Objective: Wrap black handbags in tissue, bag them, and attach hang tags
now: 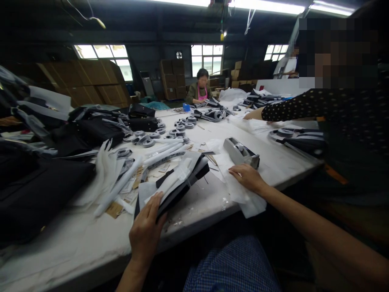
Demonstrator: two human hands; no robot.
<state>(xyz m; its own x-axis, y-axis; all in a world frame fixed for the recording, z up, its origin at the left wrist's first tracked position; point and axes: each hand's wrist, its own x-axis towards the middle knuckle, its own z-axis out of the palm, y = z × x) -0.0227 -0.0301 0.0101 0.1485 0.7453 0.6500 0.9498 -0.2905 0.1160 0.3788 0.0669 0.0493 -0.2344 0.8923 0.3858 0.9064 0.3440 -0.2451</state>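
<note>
My left hand (147, 225) grips the near end of a folded black fabric bundle (197, 172), its thumb beneath and fingers on top. White wrapping material (182, 172) lies along the bundle, with a shiny clear patch like tape across it. To the right, my right hand (247, 177) rests palm down over a thin white wrapping sheet (251, 205), fingers together and bent against it. That sheet droops over the table's front edge. Just beyond those fingers stands a grey tape dispenser (238, 152); the hand is close to its front end.
Black bags (39, 190) pile up at the left of the white table (75, 247). Rolled grey-and-black straps (179, 127), white foam strips (103, 174) and tags (114, 209) lie mid-table. At right a co-worker's dotted sleeve (288, 106) reaches across; another person (199, 91) sits opposite.
</note>
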